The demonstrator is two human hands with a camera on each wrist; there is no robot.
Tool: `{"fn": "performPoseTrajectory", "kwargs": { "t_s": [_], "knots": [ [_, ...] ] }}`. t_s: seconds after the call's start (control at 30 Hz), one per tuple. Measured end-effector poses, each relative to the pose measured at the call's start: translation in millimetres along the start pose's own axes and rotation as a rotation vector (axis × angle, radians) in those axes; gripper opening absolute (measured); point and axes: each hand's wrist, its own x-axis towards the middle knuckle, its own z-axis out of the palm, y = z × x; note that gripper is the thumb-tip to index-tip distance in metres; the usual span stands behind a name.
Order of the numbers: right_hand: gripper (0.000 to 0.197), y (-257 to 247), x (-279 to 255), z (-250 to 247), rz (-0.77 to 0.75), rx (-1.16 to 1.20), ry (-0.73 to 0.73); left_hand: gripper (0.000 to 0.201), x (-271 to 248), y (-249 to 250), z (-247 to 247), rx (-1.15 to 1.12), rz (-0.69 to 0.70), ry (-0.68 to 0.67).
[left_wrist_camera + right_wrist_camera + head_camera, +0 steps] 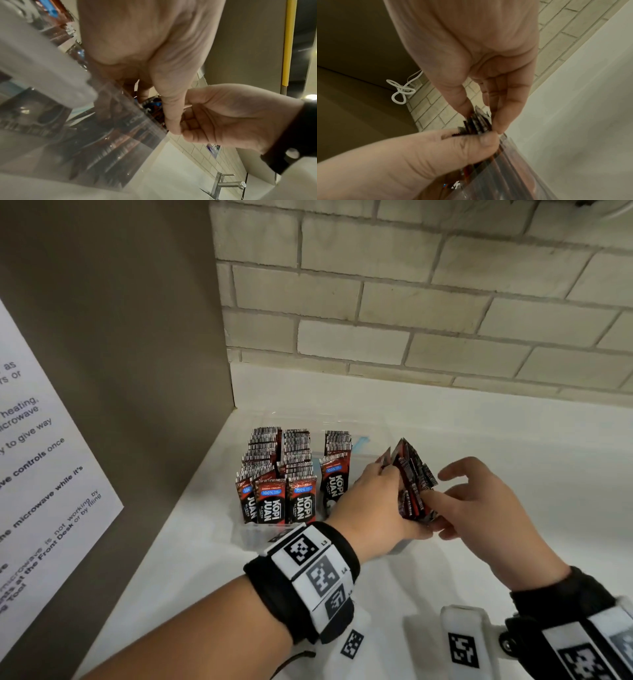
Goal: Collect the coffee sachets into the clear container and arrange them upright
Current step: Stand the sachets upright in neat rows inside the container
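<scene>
Red-and-black foil dominates: most coffee sachets (pixel 270 501) already stand upright in tidy rows inside the clear container (pixel 251 534), which sits on the white counter (pixel 479 422) near the brick-tiled wall (pixel 411 302). Three rows fill the container's nine o'clock side and a shorter row stands at its centre; the three o'clock end looks like the only stretch left to settle.

There, a loose bundle of sachets (pixel 412 487) leans and fans out over that end. The left hand (pixel 371 501) curls round the bundle from nine o'clock, thumb pressed to its edge. The right hand (pixel 479 501) meets it from three o'clock, thumb and fingertips pinching the serrated tops, as the right wrist view shows.

I judge the task nearly finished: this bundle needs squaring and standing straight.

The sachets are thin, flat, crinkly packets with glossy faces and toothed seals. The container is rigid, smooth, transparent plastic with straight walls; the counter is matte and even.
</scene>
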Motion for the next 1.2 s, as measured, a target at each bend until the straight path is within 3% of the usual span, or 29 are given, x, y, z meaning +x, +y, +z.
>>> {"fn": "performPoseTrajectory", "kwargs": {
  "t_s": [0.27, 0.5, 0.83, 0.93, 1.2],
  "knots": [
    [0.017, 3.5, 3.7, -0.9, 0.007, 0.046, -0.045, 0.064, 0.5, -1.2, 2.4, -0.006, 0.038, 0.009],
    [0.018, -1.7, 17.2, -7.7, -0.091, -0.133, 0.038, 0.071, -1.4, -3.3, -0.6, -0.053, 0.034, 0.016],
    [0.015, -25.3, 31.9, -11.4, -0.184, -0.09, 0.069, 0.049, -2.8, -11.7, -4.7, -0.132, 0.124, 0.096],
    [0.014, -26.4, 30.5, -11.5, -0.198, -0.08, 0.082, 0.038, -1.8, -13.3, -3.6, -0.1, 0.146, 0.123],
    [0.009, -30.3, 25.2, -13.7, -0.254, -0.072, 0.117, 0.04, 1.7, 0.2, 2.2, 0.107, 0.079, 0.141]
  ]
}}
